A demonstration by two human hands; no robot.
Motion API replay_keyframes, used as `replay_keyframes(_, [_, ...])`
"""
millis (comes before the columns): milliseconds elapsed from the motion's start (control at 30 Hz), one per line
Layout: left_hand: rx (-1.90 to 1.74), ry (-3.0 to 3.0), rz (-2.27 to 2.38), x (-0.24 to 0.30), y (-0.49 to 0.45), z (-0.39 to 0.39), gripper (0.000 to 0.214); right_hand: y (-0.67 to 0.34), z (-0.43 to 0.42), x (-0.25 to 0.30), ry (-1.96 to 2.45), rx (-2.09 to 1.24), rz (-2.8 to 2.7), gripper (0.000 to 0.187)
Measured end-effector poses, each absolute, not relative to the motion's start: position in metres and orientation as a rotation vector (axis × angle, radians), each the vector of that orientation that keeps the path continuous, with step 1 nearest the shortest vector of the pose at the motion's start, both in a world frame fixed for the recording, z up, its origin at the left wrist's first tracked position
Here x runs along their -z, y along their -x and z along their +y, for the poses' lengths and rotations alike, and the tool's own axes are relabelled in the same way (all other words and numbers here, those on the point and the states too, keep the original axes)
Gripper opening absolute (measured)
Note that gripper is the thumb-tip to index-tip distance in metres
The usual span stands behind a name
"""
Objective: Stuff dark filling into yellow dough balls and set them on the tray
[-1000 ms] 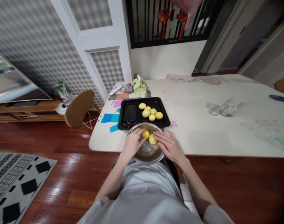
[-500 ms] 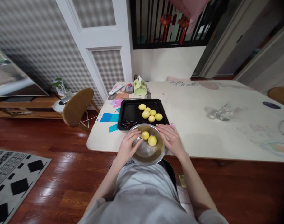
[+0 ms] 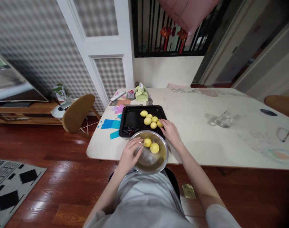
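Lemons (image 3: pixel 154 148), yellow, rounded: two already in near silver metal bowl (image 3: pixel 150 160), six remaining on far black tray (image 3: pixel 132 118). Right hand (image 3: pixel 171 132) at rightmost lemon (image 3: pixel 159 124), can't tell if clamped; left hand (image 3: pixel 129 154) fingers apart.

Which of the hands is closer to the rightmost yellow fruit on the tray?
Right: the right hand is at that fruit; the left hand is down-left, over the bowl.

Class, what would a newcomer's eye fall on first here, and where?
The yellow lemons come first: six on the black tray, two in the bowl on its near side. The right hand is at the tray's rightmost lemon, the left hand over the bowl's left part. Red ornaments hang near the picture's top.
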State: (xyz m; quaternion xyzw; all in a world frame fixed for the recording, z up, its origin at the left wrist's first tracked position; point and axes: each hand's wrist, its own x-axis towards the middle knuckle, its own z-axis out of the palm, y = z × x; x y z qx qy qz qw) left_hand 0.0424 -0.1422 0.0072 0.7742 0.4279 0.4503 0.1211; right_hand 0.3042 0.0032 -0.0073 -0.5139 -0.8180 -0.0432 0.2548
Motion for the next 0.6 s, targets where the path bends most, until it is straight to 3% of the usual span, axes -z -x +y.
replay_keyframes(367, [-1.458,-2.227,1.226,-0.007,-0.046,-0.143,0.017,-0.295,-0.039,-0.021,1.150,0.253,-2.082,0.035])
replay_keyframes(600, [-1.672,-2.142,1.245,-0.009,-0.049,-0.145,0.016,-0.270,-0.104,-0.046,0.882,-0.192,-2.200,0.035])
